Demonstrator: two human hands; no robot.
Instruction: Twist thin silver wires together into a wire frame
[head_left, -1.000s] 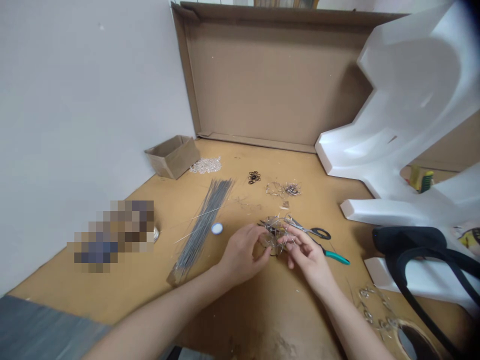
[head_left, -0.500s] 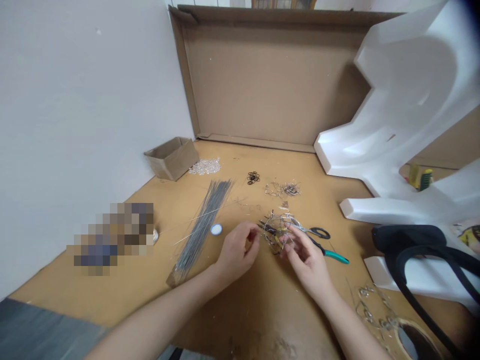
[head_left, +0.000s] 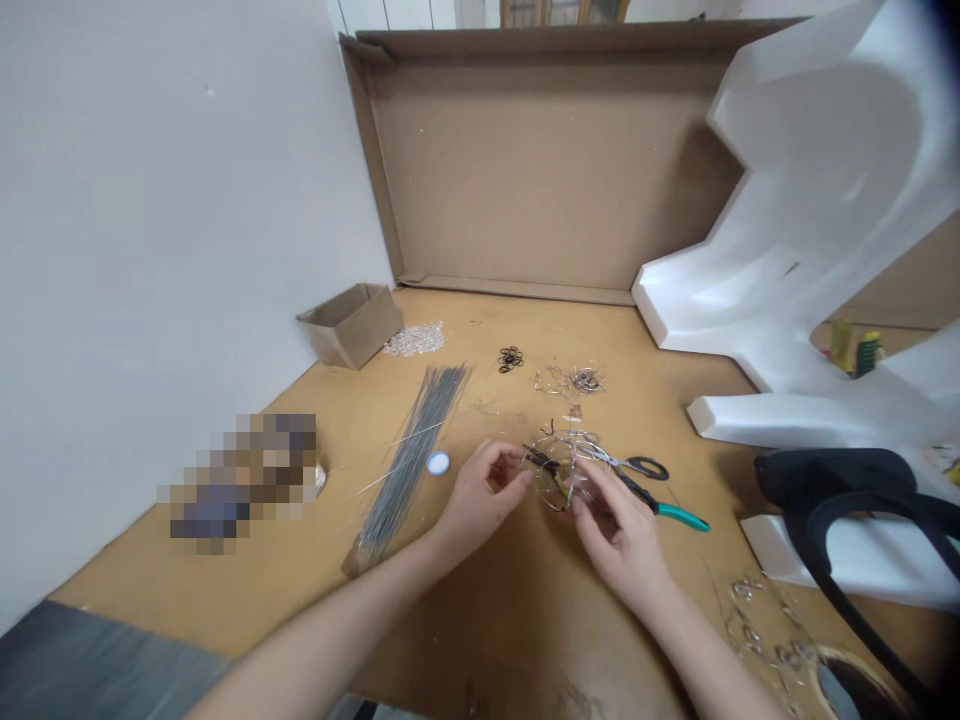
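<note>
A loose tangle of bent silvery wire (head_left: pixel 592 441) lies on the table just beyond my hands. My right hand (head_left: pixel 622 525) pinches a bent wire (head_left: pixel 571 488) at the tangle's near side. To its left, my left hand (head_left: pixel 476 500) is curled, thumb and forefinger close together by the tangle's edge; anything thin between them is too small to make out. Pliers with teal and black handles (head_left: pixel 681 516) lie partly under the wire, jaws pointing left. Scissors with a black handle loop (head_left: pixel 646 467) rest just behind the pliers.
Straight grey wires (head_left: pixel 416 450) lie bundled at left beside a round white-and-blue cap (head_left: pixel 438 463). Farther back are black rings (head_left: pixel 511 359), wire pieces (head_left: pixel 587 379), small clear pieces (head_left: pixel 417 339) and a cardboard box (head_left: pixel 351 330). White foam (head_left: pixel 765 415) and a black strap (head_left: pixel 806 530) stand right.
The thumb and forefinger of my left hand have spread slightly and moved a little right. My right hand stays at the wire. The whole view has shifted slightly.
</note>
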